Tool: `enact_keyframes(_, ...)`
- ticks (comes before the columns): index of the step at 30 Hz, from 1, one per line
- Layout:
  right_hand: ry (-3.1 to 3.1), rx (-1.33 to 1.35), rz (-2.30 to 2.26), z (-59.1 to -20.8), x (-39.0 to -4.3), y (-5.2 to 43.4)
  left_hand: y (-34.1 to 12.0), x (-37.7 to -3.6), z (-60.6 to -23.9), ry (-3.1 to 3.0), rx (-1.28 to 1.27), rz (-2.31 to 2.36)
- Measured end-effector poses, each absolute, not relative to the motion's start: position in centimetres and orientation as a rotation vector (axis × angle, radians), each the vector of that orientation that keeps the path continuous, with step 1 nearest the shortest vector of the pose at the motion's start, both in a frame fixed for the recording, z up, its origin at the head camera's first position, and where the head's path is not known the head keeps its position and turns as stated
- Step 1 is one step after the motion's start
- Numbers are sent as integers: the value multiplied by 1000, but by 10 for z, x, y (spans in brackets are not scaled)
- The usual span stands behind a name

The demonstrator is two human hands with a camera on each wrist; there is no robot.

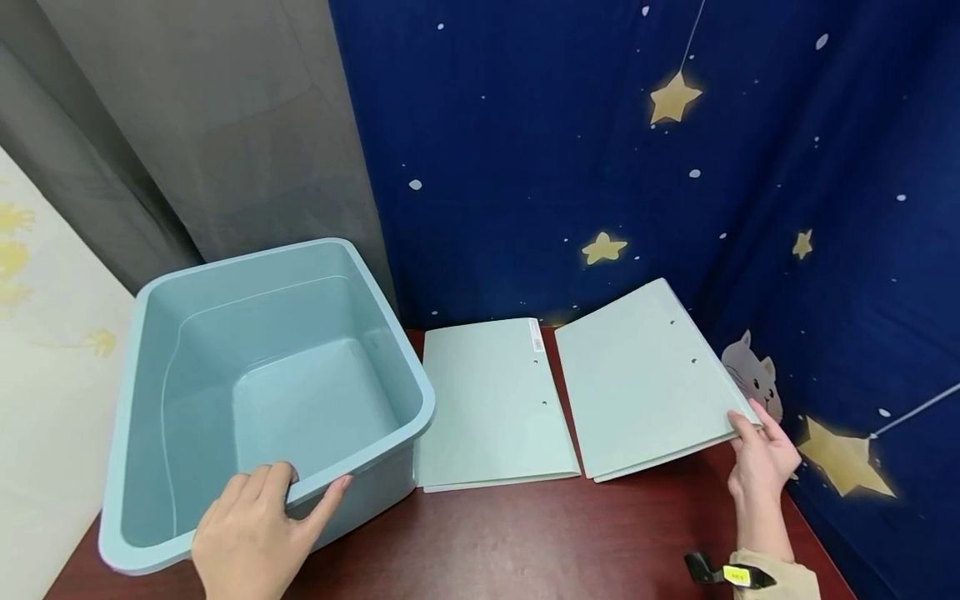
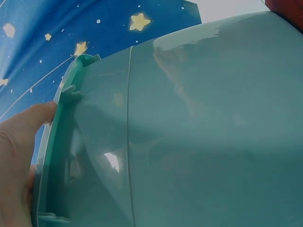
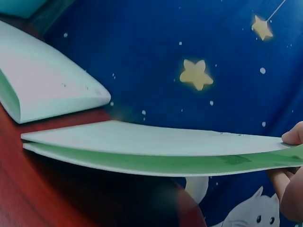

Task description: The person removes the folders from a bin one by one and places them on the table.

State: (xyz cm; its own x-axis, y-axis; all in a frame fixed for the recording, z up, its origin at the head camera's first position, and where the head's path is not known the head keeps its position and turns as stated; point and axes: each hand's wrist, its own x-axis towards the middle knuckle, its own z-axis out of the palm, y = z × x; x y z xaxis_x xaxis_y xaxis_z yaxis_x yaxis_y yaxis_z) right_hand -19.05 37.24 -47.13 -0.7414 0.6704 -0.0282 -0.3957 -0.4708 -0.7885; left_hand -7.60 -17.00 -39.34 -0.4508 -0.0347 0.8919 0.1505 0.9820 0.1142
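Note:
My left hand (image 1: 251,529) grips the near rim of a light-blue plastic tub (image 1: 307,408), fingers inside and thumb outside. In the left wrist view the thumb presses the rim beside the tub's smooth outer wall (image 2: 199,118). At the right, my right hand (image 1: 761,454) pinches the spine-side corner of a pale green folder (image 1: 645,383), thumb on top. That folder is tilted, its right side raised off the table; the right wrist view shows its two covers slightly parted, green inside. A second pale green folder (image 1: 487,408) lies flat between it and the tub.
Everything stands on a dark red-brown table (image 1: 487,542). A navy curtain (image 1: 525,167) with stars hangs behind and to the right, a grey curtain (image 1: 225,125) behind the tub. On the far left is a white surface (image 1: 52,400) with yellow prints.

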Motion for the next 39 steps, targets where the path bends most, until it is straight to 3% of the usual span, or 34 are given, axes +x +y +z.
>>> enact_keyframes(5, -1160, -442, 2173, -534, -210, 422, -170, -76, -393, -2026, -81, -212)
enact_keyframes(9, -1172, -480, 2164, -556, -216, 437, -170, -76, -393, -2023, -80, -208)
enact_keyframes(39, -1406, -732, 2034, -559, -204, 435, -171, -77, -395, -2031, -83, -199)
